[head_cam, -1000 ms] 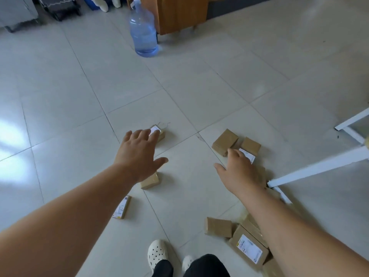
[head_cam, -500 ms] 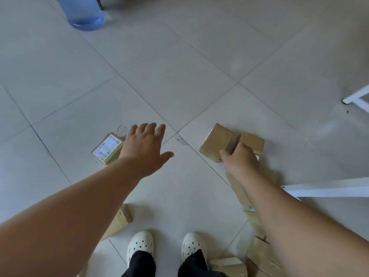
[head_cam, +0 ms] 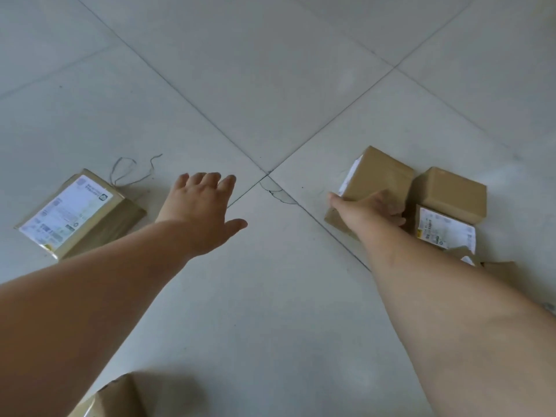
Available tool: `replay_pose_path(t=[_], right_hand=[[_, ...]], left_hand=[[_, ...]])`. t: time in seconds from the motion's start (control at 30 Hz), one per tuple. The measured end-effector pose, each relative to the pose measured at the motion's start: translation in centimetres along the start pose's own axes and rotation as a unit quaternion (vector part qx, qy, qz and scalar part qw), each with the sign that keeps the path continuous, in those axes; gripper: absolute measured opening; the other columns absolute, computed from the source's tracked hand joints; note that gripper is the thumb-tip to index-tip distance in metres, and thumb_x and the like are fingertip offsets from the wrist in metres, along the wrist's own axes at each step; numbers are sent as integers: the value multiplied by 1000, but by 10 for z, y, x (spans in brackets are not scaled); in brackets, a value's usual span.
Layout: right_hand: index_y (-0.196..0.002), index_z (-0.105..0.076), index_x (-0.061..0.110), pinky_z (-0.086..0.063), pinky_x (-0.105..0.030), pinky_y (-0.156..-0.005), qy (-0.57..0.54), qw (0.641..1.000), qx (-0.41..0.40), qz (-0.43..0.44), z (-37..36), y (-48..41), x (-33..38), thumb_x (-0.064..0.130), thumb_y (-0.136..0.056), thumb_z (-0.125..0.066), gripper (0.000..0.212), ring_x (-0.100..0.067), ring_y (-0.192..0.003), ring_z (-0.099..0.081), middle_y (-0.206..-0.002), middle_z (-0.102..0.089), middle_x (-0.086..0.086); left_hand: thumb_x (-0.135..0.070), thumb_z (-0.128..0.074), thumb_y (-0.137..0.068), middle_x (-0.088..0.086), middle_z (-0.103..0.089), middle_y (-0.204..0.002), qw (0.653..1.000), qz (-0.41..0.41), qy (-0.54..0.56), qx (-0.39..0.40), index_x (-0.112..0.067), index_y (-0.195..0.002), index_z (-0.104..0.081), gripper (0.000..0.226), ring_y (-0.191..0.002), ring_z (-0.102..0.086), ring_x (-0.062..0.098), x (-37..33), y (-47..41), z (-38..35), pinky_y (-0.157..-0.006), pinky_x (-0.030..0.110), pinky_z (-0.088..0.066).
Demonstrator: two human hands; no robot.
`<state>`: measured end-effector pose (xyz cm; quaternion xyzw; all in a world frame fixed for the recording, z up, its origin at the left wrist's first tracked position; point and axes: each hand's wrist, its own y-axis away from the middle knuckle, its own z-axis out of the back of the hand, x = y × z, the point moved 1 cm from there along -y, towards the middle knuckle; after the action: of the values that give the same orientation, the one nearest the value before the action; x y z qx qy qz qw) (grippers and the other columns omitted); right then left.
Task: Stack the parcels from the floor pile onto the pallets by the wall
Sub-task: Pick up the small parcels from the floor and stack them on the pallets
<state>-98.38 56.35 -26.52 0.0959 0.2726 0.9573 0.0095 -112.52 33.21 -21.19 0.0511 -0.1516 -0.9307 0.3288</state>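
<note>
Gripping the near end of a plain brown cardboard box (head_cam: 380, 176) with the right hand (head_cam: 368, 210), thumb on the white-labelled side and fingers curling over the opposite edge. Finding that box tilted on the pale tiled floor (head_cam: 270, 85), hard against a smaller brown cardboard cube (head_cam: 451, 192) and a brown box with a white shipping label (head_cam: 445, 228). Holding the left hand (head_cam: 201, 209) spread and relaxed, grasping nothing, above bare tile between the gripped box and a flat brown parcel with a large white label (head_cam: 75, 212). Seeing no pallets from here.

Judging the hazards:
- Pinching one end only, so probably letting the far end swing down or slip free on lifting, unless bringing the idle hand underneath.
- Possibly dragging or tipping the cube alongside while pulling clear, given the contact.
- Possibly snagging the thin loop of string (head_cam: 132, 170) beside the flat parcel when reaching for that one.
- Stepping blind near another brown parcel (head_cam: 111, 395) at the bottom edge of view, with a chance of tripping while carrying.
</note>
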Motion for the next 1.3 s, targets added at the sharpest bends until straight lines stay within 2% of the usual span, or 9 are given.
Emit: replay_pose_path(t=[0.1,0.2,0.43,0.67,0.77,0.9,1.0,1.1,1.3], right_hand=[[-156,3,25,-22,-57,-114,31,999,-22,-20,-12,-2,3,69,-65,-74,127,-42,-145,-9,-162,6,-18],[-155,-3,22,-30,-54,-109,32,998,-51,-14,-21,6,2,62,-71,-68,114,-39,-136,-23,-158,-7,-16],[-154,-10,23,-28,-50,-109,29,966,-34,255,-82,102,57,60,-74,-66,105,-39,-134,-25,-159,-10,-8],[-155,-11,21,-22,-50,-112,66,934,14,351,-129,177,97,58,-73,-66,105,-37,-140,-18,-159,-10,-7],[-155,-10,21,-22,-48,-113,94,921,21,377,-140,191,106,62,-72,-65,107,-37,-139,-19,-158,-9,-6],[-155,-9,23,-24,-48,-112,125,909,24,396,-143,198,110,64,-72,-64,107,-37,-139,-20,-157,-10,-5],[-155,-10,25,-27,-48,-109,124,908,28,399,-135,198,113,62,-74,-64,104,-35,-136,-21,-155,-10,-2],[-155,-12,25,-35,-47,-104,97,911,46,397,-114,204,114,59,-76,-63,100,-35,-131,-22,-151,-12,0],[-154,-14,31,-37,-46,-104,75,916,73,386,-24,258,104,61,-75,-60,97,-33,-130,-24,-151,-12,0]], left_hand=[[-67,-44,-90,4,-37,-149,1000,8,2,10,-20,-151,-22,80,-141,-31,25,19,3,-13,-118,39,-18],[-66,-45,-90,4,-38,-148,1000,23,12,6,-19,-150,-23,79,-140,-32,25,37,7,-20,-117,39,-19],[-62,-52,-89,9,-20,-159,993,115,35,-15,-19,-153,-16,86,-147,-17,28,115,23,-51,-120,41,-12],[-72,-66,-73,16,8,-163,969,244,45,17,-22,-156,5,120,-150,4,35,207,38,-73,-121,47,-5],[-81,-68,-59,18,-4,-161,955,282,66,68,-24,-155,10,136,-149,-4,38,230,39,-88,-119,53,-7],[-71,-76,-56,13,-33,-143,946,295,98,90,-26,-154,4,135,-131,-35,36,233,45,-101,-108,50,-29],[-57,-80,-60,13,-36,-136,931,315,179,40,-28,-151,-8,120,-124,-35,35,221,53,-93,-96,44,-40],[-50,-78,-64,14,-39,-129,901,342,266,4,-26,-149,-15,108,-119,-35,34,204,68,-65,-92,38,-37],[-59,-76,-62,9,-39,-123,830,435,349,21,-29,-147,-21,106,-119,-36,32,161,124,29,-95,40,-37]])
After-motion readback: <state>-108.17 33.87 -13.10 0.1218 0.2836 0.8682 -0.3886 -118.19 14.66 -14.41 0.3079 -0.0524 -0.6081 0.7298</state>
